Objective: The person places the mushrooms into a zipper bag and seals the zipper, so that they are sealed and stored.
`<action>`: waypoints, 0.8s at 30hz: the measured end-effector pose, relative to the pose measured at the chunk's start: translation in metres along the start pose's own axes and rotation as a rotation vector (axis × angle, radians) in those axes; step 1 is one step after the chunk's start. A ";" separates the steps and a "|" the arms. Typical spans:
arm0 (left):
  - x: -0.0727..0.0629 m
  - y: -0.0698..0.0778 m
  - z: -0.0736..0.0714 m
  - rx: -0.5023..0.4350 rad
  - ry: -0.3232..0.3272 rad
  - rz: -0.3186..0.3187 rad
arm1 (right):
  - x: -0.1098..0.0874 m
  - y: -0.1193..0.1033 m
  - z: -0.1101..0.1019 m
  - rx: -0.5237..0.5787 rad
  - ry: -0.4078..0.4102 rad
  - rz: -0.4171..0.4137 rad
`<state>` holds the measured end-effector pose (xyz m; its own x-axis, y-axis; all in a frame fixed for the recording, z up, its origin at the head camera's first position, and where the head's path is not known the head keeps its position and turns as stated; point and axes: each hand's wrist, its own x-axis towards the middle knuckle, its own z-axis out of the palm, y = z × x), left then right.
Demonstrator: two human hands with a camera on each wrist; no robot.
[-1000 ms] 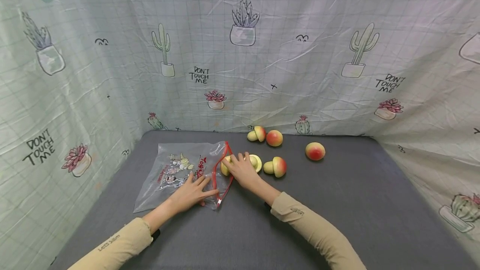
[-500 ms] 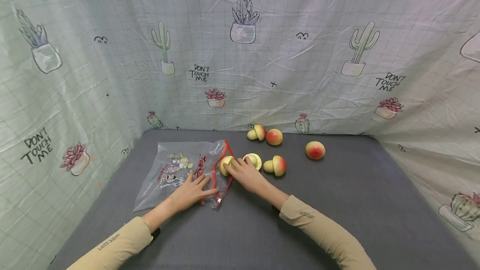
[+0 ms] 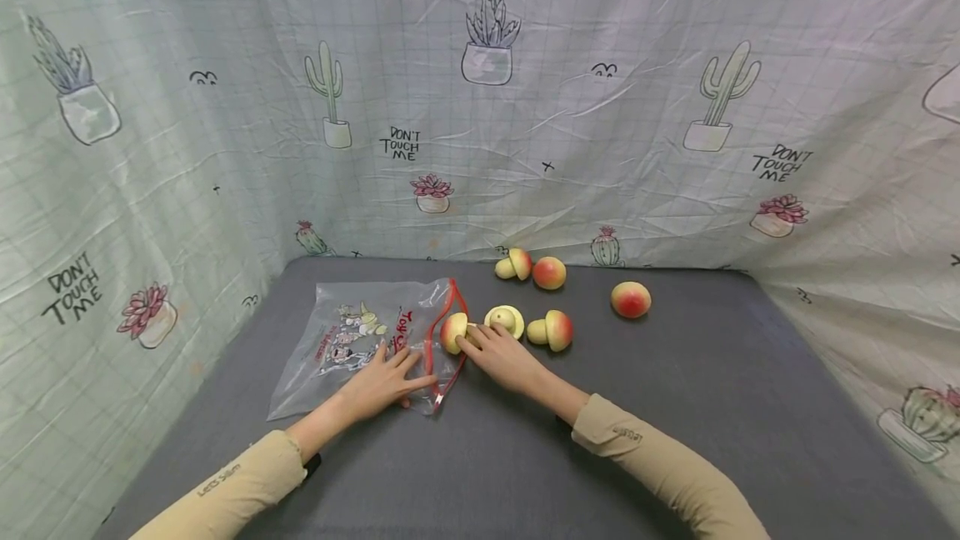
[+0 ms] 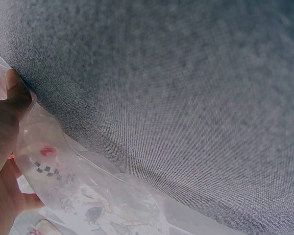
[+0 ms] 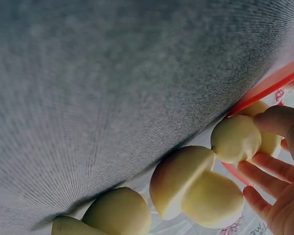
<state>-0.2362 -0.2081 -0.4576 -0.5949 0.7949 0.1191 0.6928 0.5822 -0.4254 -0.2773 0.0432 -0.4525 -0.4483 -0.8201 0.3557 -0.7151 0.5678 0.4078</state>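
Mushroom (image 3: pixel 453 332) sits at bag (image 3: pixel 360 340) mouth, table (image 3: pixel 675 407) centre, red zip rim just beside it. Right hand (image 3: pixel 502 357) pinches its stem with curled fingertips (image 5: pixel 279 120). Left hand (image 3: pixel 382 382) lies flat on bag, fingers straight, pressing plastic down. Cut mushroom half (image 3: pixel 506 320) at 3 o'clock, just beside. Whole mushroom (image 3: pixel 551 330) farther at 3. Pair (image 3: pixel 532 269) at 1 o'clock by cactus curtain (image 3: pixel 480 107); lone cap (image 3: pixel 630 300) at 2 o'clock.
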 end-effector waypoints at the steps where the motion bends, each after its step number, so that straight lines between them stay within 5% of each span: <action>1: 0.000 0.000 0.000 0.000 0.002 0.000 | 0.000 0.000 0.000 -0.002 -0.001 -0.001; 24: 0.001 -0.004 0.006 -0.004 0.038 0.053 | 0.005 -0.001 0.006 -0.019 -0.071 0.084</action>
<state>-0.2423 -0.2110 -0.4611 -0.5416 0.8304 0.1305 0.7245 0.5399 -0.4285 -0.2825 0.0380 -0.4563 -0.5438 -0.7721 0.3290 -0.6633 0.6355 0.3952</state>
